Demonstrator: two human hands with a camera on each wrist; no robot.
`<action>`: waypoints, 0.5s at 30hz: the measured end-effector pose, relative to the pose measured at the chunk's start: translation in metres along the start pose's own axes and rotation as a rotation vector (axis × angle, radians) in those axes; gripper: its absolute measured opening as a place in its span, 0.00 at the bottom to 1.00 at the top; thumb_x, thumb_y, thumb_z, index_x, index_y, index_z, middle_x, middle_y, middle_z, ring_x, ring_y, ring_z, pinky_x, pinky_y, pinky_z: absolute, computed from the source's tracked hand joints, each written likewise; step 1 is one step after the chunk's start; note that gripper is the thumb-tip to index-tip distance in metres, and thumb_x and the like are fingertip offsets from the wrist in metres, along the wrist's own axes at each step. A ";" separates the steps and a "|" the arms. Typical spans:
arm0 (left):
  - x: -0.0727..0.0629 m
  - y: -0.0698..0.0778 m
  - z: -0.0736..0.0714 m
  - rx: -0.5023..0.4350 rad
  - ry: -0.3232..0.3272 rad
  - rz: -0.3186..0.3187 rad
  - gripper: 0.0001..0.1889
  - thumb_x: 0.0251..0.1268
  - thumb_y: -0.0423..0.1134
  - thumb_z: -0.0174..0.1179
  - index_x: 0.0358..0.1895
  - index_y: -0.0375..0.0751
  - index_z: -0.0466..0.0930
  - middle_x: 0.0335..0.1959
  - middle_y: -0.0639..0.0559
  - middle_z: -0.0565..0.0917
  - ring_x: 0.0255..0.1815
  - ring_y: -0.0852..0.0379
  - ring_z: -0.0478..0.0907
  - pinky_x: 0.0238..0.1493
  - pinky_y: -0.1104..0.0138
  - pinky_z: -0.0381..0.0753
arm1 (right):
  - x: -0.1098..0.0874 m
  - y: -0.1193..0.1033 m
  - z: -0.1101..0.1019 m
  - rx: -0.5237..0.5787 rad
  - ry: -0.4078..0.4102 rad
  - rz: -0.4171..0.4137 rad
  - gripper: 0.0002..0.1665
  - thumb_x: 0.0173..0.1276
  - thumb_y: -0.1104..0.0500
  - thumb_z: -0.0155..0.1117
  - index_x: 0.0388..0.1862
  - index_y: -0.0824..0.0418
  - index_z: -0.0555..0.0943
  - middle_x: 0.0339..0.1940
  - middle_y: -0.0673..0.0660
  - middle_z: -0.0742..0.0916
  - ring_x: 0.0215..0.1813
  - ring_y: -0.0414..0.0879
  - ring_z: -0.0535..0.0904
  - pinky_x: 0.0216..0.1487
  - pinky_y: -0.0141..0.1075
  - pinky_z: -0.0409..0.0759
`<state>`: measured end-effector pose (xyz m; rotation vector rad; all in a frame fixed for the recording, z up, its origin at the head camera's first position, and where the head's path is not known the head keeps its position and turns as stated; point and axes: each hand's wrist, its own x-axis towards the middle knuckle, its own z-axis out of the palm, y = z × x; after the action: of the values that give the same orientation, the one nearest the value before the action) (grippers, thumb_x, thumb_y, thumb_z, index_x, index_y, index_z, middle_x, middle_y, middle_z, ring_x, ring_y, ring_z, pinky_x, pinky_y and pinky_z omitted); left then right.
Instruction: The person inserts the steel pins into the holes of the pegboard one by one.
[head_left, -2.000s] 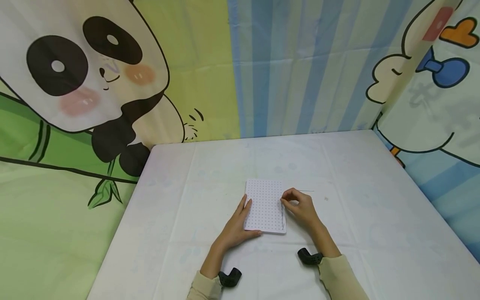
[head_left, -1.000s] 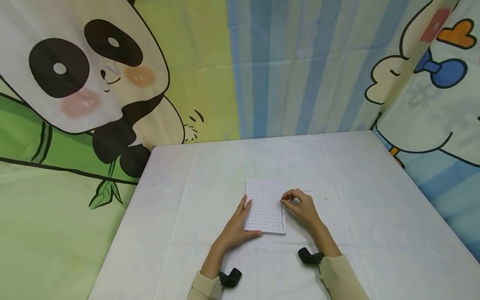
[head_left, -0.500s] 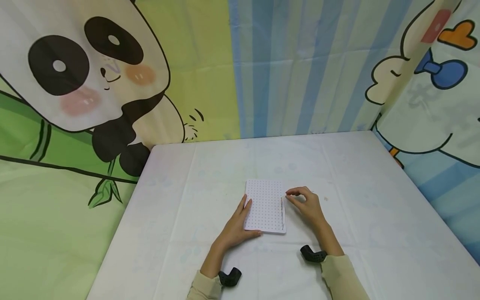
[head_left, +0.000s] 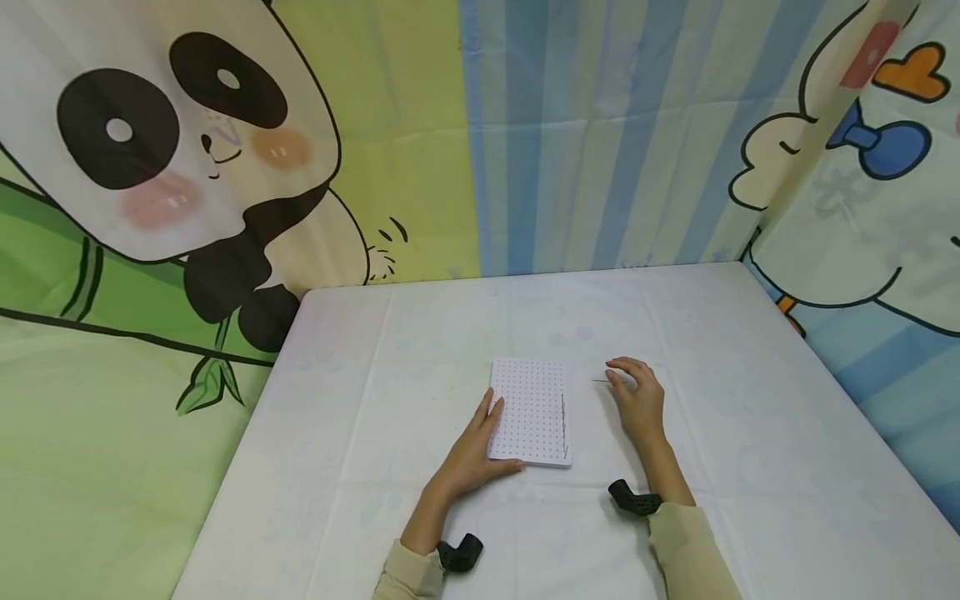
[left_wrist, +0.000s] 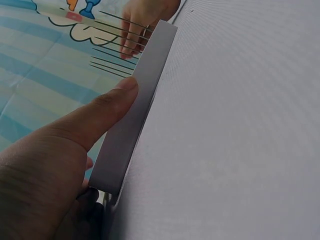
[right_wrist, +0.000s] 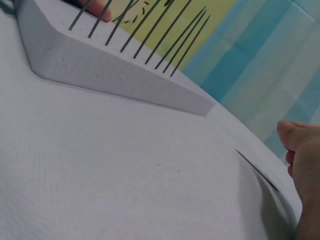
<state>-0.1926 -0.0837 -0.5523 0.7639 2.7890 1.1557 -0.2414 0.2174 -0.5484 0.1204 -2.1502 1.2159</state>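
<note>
A white block [head_left: 528,412] with a grid of small holes lies on the table. My left hand [head_left: 468,454] rests against it, fingers straight along its left side and the thumb [left_wrist: 107,107] pressed on its near edge. Several thin metal rods [right_wrist: 190,45] stand upright in a row along the block's right edge. To the right of the block, my right hand [head_left: 637,404] hovers over a loose thin metal rod [right_wrist: 256,170] that lies on the table. Its thumb and index finger are bent and apart, with nothing seen between them; part of the loose rod is hidden behind the fingers in the head view.
A white cloth covers the table [head_left: 420,333]. Printed curtains with a panda [head_left: 202,142] and blue stripes [head_left: 600,142] hang behind it and at its sides. Black wrist cameras sit on the left wrist [head_left: 461,554] and the right wrist [head_left: 633,500].
My right hand has let go of a rod at the block's right edge and moved right to the loose rod. The left hand and the block have stayed in place.
</note>
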 end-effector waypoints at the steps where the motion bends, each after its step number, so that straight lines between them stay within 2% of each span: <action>1: 0.000 0.000 0.000 -0.001 -0.001 -0.003 0.58 0.42 0.61 0.68 0.73 0.42 0.44 0.75 0.49 0.38 0.72 0.47 0.44 0.65 0.53 0.57 | 0.000 0.002 0.000 -0.008 0.002 0.006 0.09 0.59 0.62 0.67 0.39 0.61 0.84 0.43 0.55 0.83 0.51 0.50 0.75 0.54 0.39 0.70; 4: 0.001 -0.001 0.000 -0.002 -0.001 -0.005 0.58 0.42 0.61 0.68 0.73 0.42 0.44 0.75 0.50 0.37 0.72 0.48 0.44 0.65 0.53 0.57 | 0.001 0.005 0.000 -0.016 0.000 0.011 0.09 0.59 0.63 0.66 0.39 0.63 0.84 0.42 0.57 0.84 0.50 0.53 0.76 0.52 0.42 0.72; 10: 0.000 0.000 0.001 -0.006 0.000 -0.003 0.58 0.42 0.60 0.69 0.73 0.42 0.44 0.75 0.50 0.38 0.72 0.48 0.44 0.65 0.53 0.58 | -0.001 0.006 0.001 -0.052 -0.009 0.045 0.07 0.59 0.65 0.66 0.36 0.65 0.85 0.40 0.58 0.84 0.46 0.52 0.78 0.46 0.36 0.74; 15: -0.001 0.001 0.000 -0.013 0.003 -0.005 0.58 0.42 0.59 0.70 0.73 0.41 0.45 0.75 0.49 0.38 0.72 0.48 0.44 0.65 0.53 0.57 | -0.002 0.006 0.001 -0.108 -0.054 0.074 0.07 0.58 0.65 0.67 0.35 0.65 0.86 0.41 0.59 0.84 0.46 0.55 0.76 0.46 0.44 0.74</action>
<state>-0.1915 -0.0831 -0.5518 0.7541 2.7815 1.1747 -0.2429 0.2197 -0.5541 0.0283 -2.2803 1.1463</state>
